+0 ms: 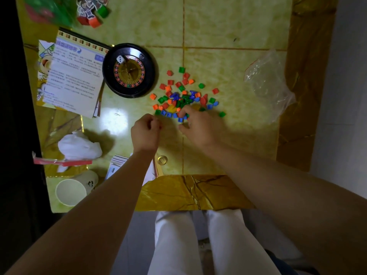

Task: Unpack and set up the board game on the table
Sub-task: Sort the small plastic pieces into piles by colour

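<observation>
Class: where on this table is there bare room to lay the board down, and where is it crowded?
Free: the far tiles beyond the pieces, between wheel and bag. Crowded: the left side with rules sheet, tissue and cup.

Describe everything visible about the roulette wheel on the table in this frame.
The roulette wheel is a round toy that looks like glossy black plastic, lying flat on the table. Its broad dark rim surrounds a ring of red and black numbered pockets with a green one, and a gold-brown centre with a spindle. A white die rests in its upper left part. Its left edge overlaps the printed rules sheet. Neither hand touches it; the coloured pieces lie just right of it.
</observation>
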The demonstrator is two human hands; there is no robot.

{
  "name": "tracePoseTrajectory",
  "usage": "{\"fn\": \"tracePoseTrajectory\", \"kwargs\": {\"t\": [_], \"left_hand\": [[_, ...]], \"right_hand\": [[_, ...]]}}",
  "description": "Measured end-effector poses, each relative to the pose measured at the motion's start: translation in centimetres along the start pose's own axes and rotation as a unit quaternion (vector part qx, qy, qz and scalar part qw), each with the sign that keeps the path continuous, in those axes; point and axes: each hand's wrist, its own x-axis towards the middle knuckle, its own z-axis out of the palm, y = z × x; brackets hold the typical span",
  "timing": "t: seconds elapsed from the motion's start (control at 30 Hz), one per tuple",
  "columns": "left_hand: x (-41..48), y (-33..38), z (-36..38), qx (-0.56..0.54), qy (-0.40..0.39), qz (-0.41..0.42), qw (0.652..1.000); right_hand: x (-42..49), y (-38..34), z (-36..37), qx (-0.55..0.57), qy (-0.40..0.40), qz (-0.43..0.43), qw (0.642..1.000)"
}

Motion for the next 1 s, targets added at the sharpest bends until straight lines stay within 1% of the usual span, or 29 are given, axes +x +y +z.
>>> {"fn": "tracePoseTrajectory", "kwargs": {"t": [0.07,0.13,0.17,0.23,0.27,0.33,0.4,0.43,0.47,0.5,0.53,0.6,0.63,0.67,0.77,0.83,0.9,0.97,1.0], "left_hand": [[0.4,-0.2,-0.2,-0.053,0.003,-0.026,0.998],[0.6,0.0,-0.3,-0.103,0.002,-0.044,0.994],[0.7,0.0,-0.3,-0.111,-0.003,-0.046,0.993],[0.7,0.5,-0.2,-0.073,-0.017,-0.014,0.997],[0.8,0.8,-0.1,-0.021,-0.022,0.022,0.999],[0.8,0.9,0.1,0.115,-0.024,0.1,0.988],[1.1,0.6,0.6,0.223,-0.015,0.142,0.964],[1.2,0.4,0.8,0.253,-0.001,0.15,0.956],[1.3,0.4,0.8,0.261,0.009,0.152,0.953],[1.5,0.3,0.9,0.255,0.016,0.154,0.955],[1.7,0.2,1.0,0.241,0.015,0.156,0.958],[1.9,0.0,0.9,0.22,0.007,0.164,0.962],[2.0,-0.1,0.8,0.213,0.005,0.167,0.963],[2.1,-0.3,0.6,0.205,0.001,0.166,0.965],[2.1,-0.6,-0.1,0.138,0.001,0.146,0.98],[2.1,-0.6,-0.5,0.034,0.003,0.107,0.994],[1.9,-0.6,-0.8,-0.108,-0.004,0.038,0.993],[1.8,-0.4,-1.0,-0.233,-0.008,-0.043,0.972],[1.8,-0.4,-1.1,-0.279,-0.01,-0.076,0.957]], "right_hand": [[0.2,-0.5,-0.3,-0.091,0.018,0.005,0.996],[0.4,-0.5,-0.6,-0.128,0.035,0.005,0.991],[0.6,-0.5,-0.5,-0.134,0.033,0.003,0.99],[1.1,-0.2,-0.3,-0.13,0.029,-0.005,0.991],[1.3,-0.1,-0.1,-0.119,0.033,-0.005,0.992],[1.6,0.3,0.1,-0.045,0.051,0.009,0.998],[1.7,0.9,0.0,0.076,0.057,0.026,0.995],[1.6,1.2,0.1,0.134,0.052,0.035,0.989],[1.5,1.4,-0.1,0.186,0.045,0.055,0.98],[1.5,1.4,-0.3,0.252,0.04,0.092,0.962],[1.6,1.5,-0.5,0.333,0.038,0.142,0.931],[1.8,1.4,-1.2,0.483,0.014,0.23,0.845],[1.7,1.3,-1.6,0.52,-0.006,0.247,0.818],[1.6,1.3,-1.9,0.533,-0.026,0.25,0.808],[1.2,0.9,-2.0,0.542,-0.062,0.233,0.805],[1.0,0.1,-1.9,0.527,-0.073,0.242,0.811],[0.9,-0.6,-1.5,0.491,-0.068,0.241,0.835],[0.8,-1.1,-0.8,0.438,-0.044,0.219,0.871],[0.8,-1.1,-0.4,0.391,-0.029,0.2,0.898]]}}
